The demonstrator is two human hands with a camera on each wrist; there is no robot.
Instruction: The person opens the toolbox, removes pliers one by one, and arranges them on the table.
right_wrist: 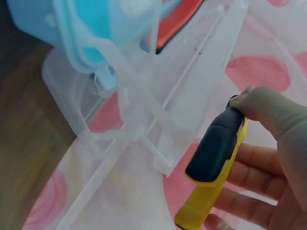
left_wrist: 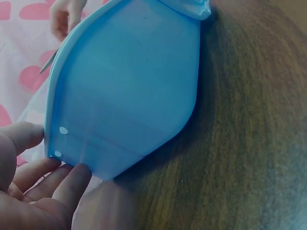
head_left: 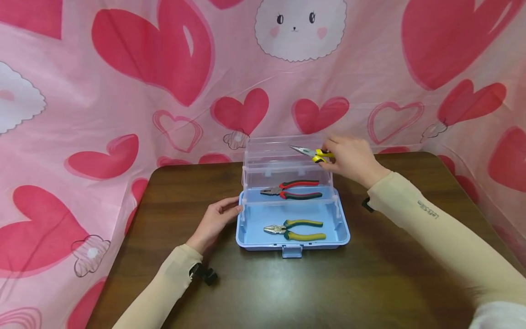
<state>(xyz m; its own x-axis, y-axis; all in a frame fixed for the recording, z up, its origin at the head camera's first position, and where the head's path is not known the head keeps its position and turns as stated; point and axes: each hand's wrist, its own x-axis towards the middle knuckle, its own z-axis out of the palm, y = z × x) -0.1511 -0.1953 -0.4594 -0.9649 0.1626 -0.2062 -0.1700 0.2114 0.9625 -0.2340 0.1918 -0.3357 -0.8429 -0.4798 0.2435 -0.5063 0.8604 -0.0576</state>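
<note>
My right hand (head_left: 353, 157) grips needle-nose pliers (head_left: 320, 153) with yellow and black handles, metal nose pointing left, over the upper clear tray (head_left: 256, 147) of a blue toolbox (head_left: 246, 245). In the right wrist view, the thumb presses near the pliers' pivot and the fingers lie along the yellow handle. My left hand (head_left: 211, 224) holds the toolbox's left side, thumb at the rim and fingertips against the outer wall (left_wrist: 129, 86). Red-and-black combination pliers (head_left: 302, 183) lie in the lower clear tray. Green-and-yellow combination pliers (head_left: 306, 236) lie in the blue base.
The toolbox stands on a dark wooden table (head_left: 267, 292), its clear tiers raised toward the back and its front latch (head_left: 291, 252) hanging down. A pink cloth (head_left: 230, 77) with hearts hangs behind and beside the table.
</note>
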